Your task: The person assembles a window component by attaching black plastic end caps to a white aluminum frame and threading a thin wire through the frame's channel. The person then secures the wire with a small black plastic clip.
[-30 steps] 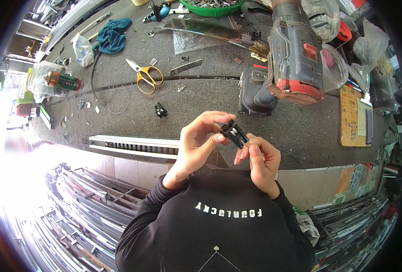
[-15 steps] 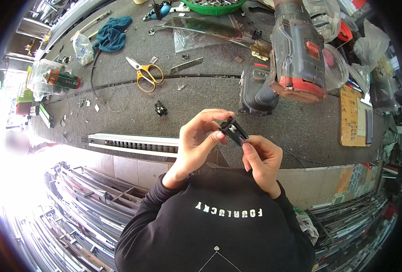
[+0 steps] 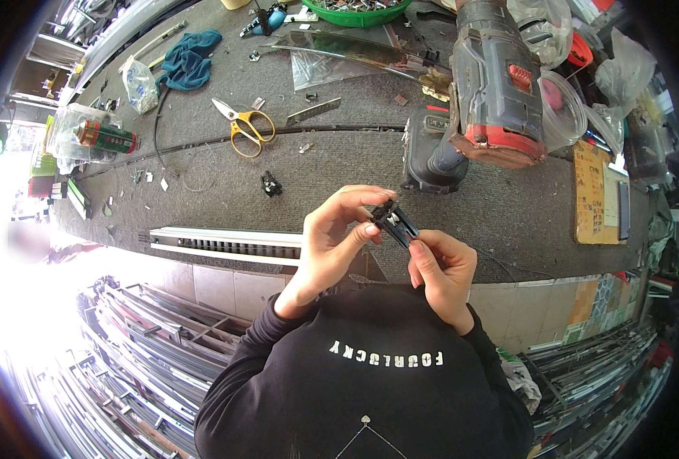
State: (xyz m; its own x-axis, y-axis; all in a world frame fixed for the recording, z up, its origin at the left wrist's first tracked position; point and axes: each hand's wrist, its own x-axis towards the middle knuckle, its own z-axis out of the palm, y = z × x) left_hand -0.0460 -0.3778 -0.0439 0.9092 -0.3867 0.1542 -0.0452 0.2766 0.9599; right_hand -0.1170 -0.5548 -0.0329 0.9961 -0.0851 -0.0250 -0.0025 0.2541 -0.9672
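Observation:
Between my two hands is a small black slotted plastic part (image 3: pixel 394 220) with pale bits inside it, held up over the near edge of the bench. My left hand (image 3: pixel 338 229) pinches its upper end between thumb and fingers. At the lower end, the thumb and bent fingers of my right hand (image 3: pixel 442 269) grip it. A similar small black fitting (image 3: pixel 271 183) lies on the bench beyond my left hand. Just left of my left wrist, a white slotted profile (image 3: pixel 225 245) runs along the bench edge.
A cordless power tool (image 3: pixel 499 99) stands beyond my right hand. Yellow-handled scissors (image 3: pixel 245 128), a metal blade strip (image 3: pixel 313 111) and a teal cloth (image 3: pixel 191 60) lie farther left. A green basket (image 3: pixel 362 15) holds small parts. On the right rests a wooden board (image 3: pixel 590 199).
The black part has turned slightly in my fingers, so its slot shows more. Both hands stay almost in place. The view has shifted a little.

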